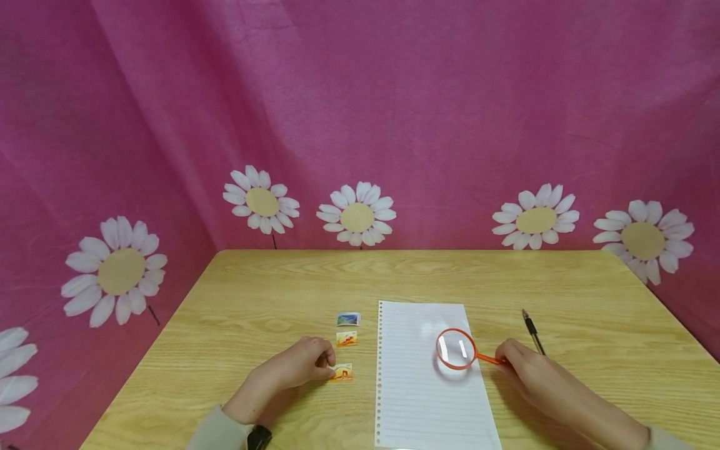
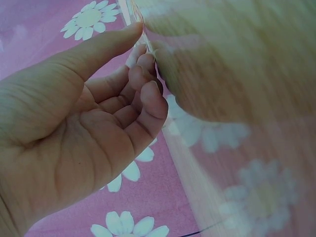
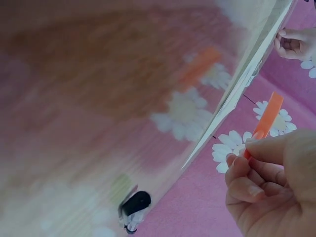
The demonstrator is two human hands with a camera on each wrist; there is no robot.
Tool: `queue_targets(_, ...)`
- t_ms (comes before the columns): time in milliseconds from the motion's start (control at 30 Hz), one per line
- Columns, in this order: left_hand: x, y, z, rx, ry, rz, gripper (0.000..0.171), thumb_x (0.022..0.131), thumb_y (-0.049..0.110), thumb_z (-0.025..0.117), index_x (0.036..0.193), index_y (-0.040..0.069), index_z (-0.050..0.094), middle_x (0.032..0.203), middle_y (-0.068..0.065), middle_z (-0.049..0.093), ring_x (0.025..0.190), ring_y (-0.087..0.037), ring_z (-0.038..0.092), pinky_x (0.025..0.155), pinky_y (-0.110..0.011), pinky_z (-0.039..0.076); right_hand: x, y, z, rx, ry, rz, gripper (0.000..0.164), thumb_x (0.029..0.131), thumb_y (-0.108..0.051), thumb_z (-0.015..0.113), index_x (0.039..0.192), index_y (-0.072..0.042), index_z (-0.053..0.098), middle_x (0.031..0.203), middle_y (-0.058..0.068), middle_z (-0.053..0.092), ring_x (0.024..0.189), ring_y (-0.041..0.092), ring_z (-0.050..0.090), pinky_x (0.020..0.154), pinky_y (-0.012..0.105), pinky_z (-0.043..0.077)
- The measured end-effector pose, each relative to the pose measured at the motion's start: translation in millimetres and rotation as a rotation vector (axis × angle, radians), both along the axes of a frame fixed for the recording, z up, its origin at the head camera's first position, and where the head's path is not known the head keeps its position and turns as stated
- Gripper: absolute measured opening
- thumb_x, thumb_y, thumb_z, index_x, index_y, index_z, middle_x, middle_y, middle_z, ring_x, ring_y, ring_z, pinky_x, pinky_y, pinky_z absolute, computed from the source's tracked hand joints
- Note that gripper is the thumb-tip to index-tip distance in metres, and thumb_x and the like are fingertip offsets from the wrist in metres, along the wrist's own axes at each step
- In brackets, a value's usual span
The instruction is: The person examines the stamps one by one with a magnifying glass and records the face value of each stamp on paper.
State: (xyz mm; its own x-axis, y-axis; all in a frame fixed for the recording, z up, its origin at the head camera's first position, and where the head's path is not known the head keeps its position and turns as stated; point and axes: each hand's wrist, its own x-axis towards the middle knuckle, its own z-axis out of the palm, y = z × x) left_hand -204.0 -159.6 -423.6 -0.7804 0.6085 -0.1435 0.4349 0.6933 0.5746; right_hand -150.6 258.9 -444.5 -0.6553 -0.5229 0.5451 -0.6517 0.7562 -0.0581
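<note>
At lower centre-left, the left hand (image 1: 304, 362) touches the lowest stamp (image 1: 344, 371), pinching or not I cannot tell, and hard pressing could crease it, while rightward a magnifying glass (image 1: 456, 349) is held by the right hand (image 1: 531, 373).

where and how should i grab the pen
Probably by the black grip behind the tip, pinched from above with a finger on each side: the pen is slim, lies along the table and points away from the person. The near end is a poorer choice; in the head view the right hand, holding the magnifier, hides it.
</note>
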Motion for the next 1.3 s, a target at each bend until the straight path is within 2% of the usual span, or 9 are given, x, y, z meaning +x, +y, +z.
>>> queue_targets(133, -0.2, 0, 0.2, -0.004, 0.006, -0.008, 0.011, 0.088, 0.011, 0.071, 0.086, 0.006, 0.062, 0.073, 0.004, 0.053, 0.064, -0.003, 0.042, 0.062, -0.019, 0.039, 0.8, 2, -0.4, -0.016, 0.003, -0.002, 0.031, 0.075, -0.012, 0.082, 0.091, -0.014, 0.055, 0.083, -0.016, 0.052, 0.072, -0.007, 0.044, 0.059, 0.007, 0.036)
queue_targets(467, 1.2, 0, 2.7, 0.012, -0.012, -0.011, 0.011, 0.089, 0.011, 0.071, 0.087, 0.004, 0.062, 0.073, 0.002, 0.053, 0.064, -0.004, 0.042, 0.061, -0.02, 0.04, 3.0, 9, -1.0, -0.042, -0.003, -0.037, 0.036, 0.07, -0.003, 0.083, 0.09, -0.017, 0.056, 0.083, -0.017, 0.052, 0.072, -0.007, 0.045, 0.062, 0.007, 0.036)
queue_targets(700, 0.7, 0, 2.5, 0.013, -0.002, -0.017, 0.01, 0.089, 0.01, 0.071, 0.087, 0.004, 0.062, 0.072, 0.003, 0.053, 0.063, -0.003, 0.042, 0.061, -0.019, 0.04, 3.3, 13, -1.5, -0.012, -0.003, -0.039, 0.03, 0.077, -0.007, 0.08, 0.09, -0.016, 0.055, 0.083, -0.016, 0.05, 0.072, -0.007, 0.045, 0.062, 0.006, 0.037)
queue_targets(1033, 2.3, 0, 3.3, 0.014, -0.012, -0.013, 0.01, 0.088, 0.01, 0.071, 0.087, 0.005, 0.062, 0.074, 0.002, 0.053, 0.064, -0.003, 0.042, 0.061, -0.02, 0.04, 5.5, 19, -0.8, 0.012, -0.035, -0.102, 0.041, 0.066, 0.003, 0.082, 0.09, -0.016, 0.055, 0.083, -0.015, 0.052, 0.071, -0.007, 0.044, 0.06, 0.006, 0.036)
queue_targets(1300, 2.2, 0, 3.7, 0.011, -0.002, -0.017, 0.01, 0.088, 0.01, 0.071, 0.087, 0.005, 0.062, 0.074, 0.002, 0.054, 0.064, -0.003, 0.043, 0.062, -0.02, 0.04, 6.9, 23, 0.1, 0.021, -0.063, -0.135, 0.038, 0.067, 0.003, 0.081, 0.091, -0.013, 0.056, 0.081, -0.014, 0.051, 0.07, -0.006, 0.044, 0.057, 0.013, 0.041)
